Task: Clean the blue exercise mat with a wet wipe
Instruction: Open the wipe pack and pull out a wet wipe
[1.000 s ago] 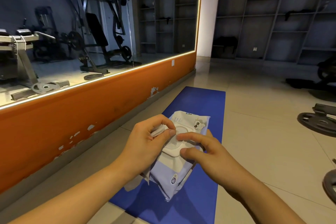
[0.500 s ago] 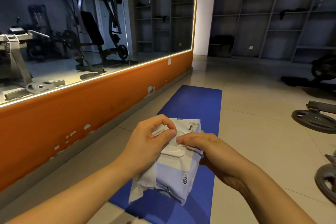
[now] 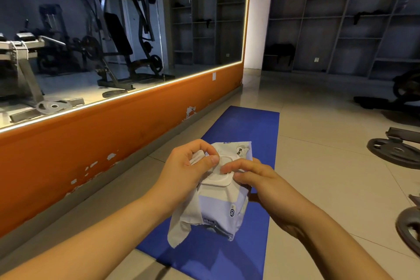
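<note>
While the left hand (image 3: pixel 188 166) pinches the wet wipe (image 3: pixel 181 218) at 9 o'clock of the pack (image 3: pixel 225 209), the right hand (image 3: pixel 256 177), curled round the pack, should press the lid (image 3: pixel 217 180) flat; the blue mat (image 3: pixel 250 125) runs toward 12 o'clock.

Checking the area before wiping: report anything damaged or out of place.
Paint is chipped in white patches along the orange wall base, left of the blue mat. Weight plates lie loose on the floor at right. No spill is visible.
</note>
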Motion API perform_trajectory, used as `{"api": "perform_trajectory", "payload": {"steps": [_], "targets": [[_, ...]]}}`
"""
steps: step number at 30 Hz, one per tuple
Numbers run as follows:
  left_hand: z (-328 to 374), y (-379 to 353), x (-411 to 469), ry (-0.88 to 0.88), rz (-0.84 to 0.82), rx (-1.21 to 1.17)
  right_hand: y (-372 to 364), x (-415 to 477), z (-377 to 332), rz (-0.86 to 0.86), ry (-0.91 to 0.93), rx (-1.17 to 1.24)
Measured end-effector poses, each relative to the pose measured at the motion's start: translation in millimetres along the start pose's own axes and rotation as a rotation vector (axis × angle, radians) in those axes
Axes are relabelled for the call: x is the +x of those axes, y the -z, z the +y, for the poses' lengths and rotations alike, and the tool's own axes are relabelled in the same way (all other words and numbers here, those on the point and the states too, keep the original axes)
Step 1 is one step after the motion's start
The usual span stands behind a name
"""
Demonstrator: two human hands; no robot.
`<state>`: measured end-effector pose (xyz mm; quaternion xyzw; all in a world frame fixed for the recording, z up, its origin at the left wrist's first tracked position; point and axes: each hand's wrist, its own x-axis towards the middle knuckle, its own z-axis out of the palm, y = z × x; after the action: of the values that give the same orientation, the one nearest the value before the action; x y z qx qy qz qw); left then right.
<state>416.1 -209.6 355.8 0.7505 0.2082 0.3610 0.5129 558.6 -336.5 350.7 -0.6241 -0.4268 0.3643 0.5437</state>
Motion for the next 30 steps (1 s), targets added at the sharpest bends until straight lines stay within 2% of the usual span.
{"api": "perform_trajectory", "payload": {"steps": [5,10,15,20,25,30], "targets": [[0,0,-2,0.030,-0.019,-0.016,-5,0,1,0.057,-0.012,-0.092],[-2,-2,-1,0.071,0.012,-0.034,-10,-1,6,0.162,0.084,0.128],[-6,-5,4,0.109,0.051,0.070,-15,2,11,0.200,0.107,0.172],[-10,-8,2,0.049,0.065,0.178,-15,3,10,0.195,0.106,0.190],[-13,-12,-1,-0.024,0.061,0.288,-15,4,10,0.227,0.010,0.274],[-13,-16,-4,-0.049,0.033,0.266,-17,2,7,0.242,0.033,0.384]]}}
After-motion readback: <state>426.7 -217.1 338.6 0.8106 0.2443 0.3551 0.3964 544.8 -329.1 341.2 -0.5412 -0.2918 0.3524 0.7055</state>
